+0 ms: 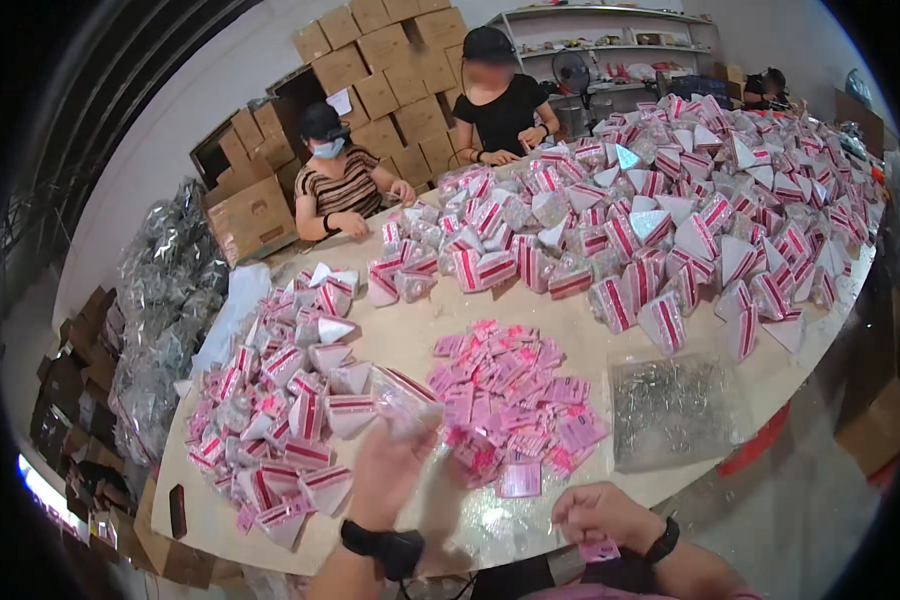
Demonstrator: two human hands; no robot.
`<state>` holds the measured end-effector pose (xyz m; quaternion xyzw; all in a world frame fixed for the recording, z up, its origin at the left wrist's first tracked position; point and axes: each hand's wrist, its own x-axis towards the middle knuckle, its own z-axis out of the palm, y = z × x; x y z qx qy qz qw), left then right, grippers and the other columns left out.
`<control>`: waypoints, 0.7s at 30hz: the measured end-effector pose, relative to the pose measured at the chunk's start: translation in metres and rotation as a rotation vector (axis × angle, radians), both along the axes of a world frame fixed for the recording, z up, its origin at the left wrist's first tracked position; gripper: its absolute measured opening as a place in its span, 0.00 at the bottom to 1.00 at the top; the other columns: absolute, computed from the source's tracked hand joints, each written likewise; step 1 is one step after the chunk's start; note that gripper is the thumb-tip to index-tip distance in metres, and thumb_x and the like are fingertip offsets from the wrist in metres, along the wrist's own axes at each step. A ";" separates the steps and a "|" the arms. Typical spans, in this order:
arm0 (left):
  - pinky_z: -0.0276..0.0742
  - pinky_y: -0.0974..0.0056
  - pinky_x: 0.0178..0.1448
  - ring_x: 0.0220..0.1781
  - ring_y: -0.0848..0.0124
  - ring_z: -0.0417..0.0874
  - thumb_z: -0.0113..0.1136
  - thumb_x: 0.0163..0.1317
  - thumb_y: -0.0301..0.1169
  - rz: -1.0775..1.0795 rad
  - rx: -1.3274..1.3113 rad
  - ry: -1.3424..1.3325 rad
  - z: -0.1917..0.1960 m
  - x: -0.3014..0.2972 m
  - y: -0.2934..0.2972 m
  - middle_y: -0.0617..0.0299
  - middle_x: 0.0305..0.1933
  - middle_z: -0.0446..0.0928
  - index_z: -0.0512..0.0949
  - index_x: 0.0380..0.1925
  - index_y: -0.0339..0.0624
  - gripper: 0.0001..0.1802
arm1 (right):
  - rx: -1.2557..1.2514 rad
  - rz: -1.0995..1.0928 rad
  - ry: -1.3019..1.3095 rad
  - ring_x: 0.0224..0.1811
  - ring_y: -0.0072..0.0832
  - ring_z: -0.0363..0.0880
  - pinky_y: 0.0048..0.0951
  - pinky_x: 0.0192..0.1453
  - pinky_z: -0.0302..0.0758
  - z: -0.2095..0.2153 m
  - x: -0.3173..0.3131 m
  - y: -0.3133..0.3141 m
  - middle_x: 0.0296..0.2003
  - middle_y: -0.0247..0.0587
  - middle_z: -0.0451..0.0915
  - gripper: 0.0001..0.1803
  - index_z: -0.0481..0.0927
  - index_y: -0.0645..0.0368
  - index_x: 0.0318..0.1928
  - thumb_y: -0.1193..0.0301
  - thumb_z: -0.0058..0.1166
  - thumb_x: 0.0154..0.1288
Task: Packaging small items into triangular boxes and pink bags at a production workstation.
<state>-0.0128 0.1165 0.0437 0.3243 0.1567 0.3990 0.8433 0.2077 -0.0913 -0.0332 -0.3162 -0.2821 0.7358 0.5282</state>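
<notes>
My left hand [395,470] reaches up from the lower edge and grips a white triangular bag [406,402] with a pink stripe; its fingertips are partly hidden behind the bag. Close by on the left lies a heap of similar pink-striped bags [300,415]. My right hand [605,515] is closed near the table's front edge, its fingers pinched together. A small pink card [599,550] shows just below those fingers. Ahead of my hands spreads a pile of pink cards [510,395]. To their right sits a clear shallow box [625,455] of thin metal pins.
A much larger heap of striped bags [670,215] covers the table's far right. Two people [345,185] sit across the table. Stacked cartons [380,75] stand behind them. Clear plastic sacks [170,310] lie left of the table, and a dark phone-like object [177,511] rests at its left edge.
</notes>
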 end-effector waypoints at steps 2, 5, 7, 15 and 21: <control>0.68 0.55 0.61 0.56 0.55 0.73 0.44 0.67 0.42 0.028 0.107 0.135 -0.013 -0.004 -0.035 0.47 0.55 0.72 0.65 0.54 0.33 0.24 | 0.017 -0.092 -0.095 0.21 0.13 0.68 0.14 0.21 0.61 0.007 -0.008 -0.001 0.22 0.33 0.74 0.09 0.76 0.67 0.42 0.75 0.53 0.61; 0.70 0.55 0.60 0.56 0.57 0.74 0.52 0.62 0.41 0.151 0.110 0.202 -0.022 0.000 -0.074 0.49 0.54 0.72 0.63 0.56 0.33 0.28 | 0.062 -0.275 -0.379 0.24 0.14 0.71 0.16 0.26 0.66 0.034 -0.031 0.005 0.24 0.32 0.75 0.09 0.77 0.66 0.40 0.74 0.54 0.61; 0.71 0.56 0.59 0.55 0.58 0.74 0.56 0.59 0.39 0.197 0.143 0.155 -0.022 0.005 -0.097 0.51 0.54 0.72 0.61 0.57 0.33 0.31 | 0.201 -0.393 -0.532 0.25 0.14 0.71 0.17 0.27 0.68 0.062 -0.046 0.006 0.24 0.32 0.76 0.07 0.78 0.66 0.39 0.77 0.53 0.60; 0.71 0.62 0.57 0.52 0.67 0.74 0.60 0.54 0.25 0.355 0.362 0.210 -0.006 0.010 -0.130 0.51 0.51 0.69 0.58 0.53 0.32 0.29 | 0.574 -0.547 -0.933 0.28 0.20 0.75 0.22 0.33 0.73 0.103 -0.078 0.009 0.29 0.40 0.79 0.10 0.78 0.64 0.42 0.77 0.54 0.59; 0.74 0.62 0.56 0.50 0.67 0.76 0.62 0.52 0.28 0.429 0.377 0.216 -0.010 0.008 -0.133 0.54 0.49 0.71 0.59 0.54 0.34 0.31 | 0.633 -0.580 -0.991 0.28 0.27 0.78 0.26 0.33 0.73 0.104 -0.084 0.007 0.29 0.44 0.79 0.09 0.78 0.64 0.41 0.76 0.54 0.59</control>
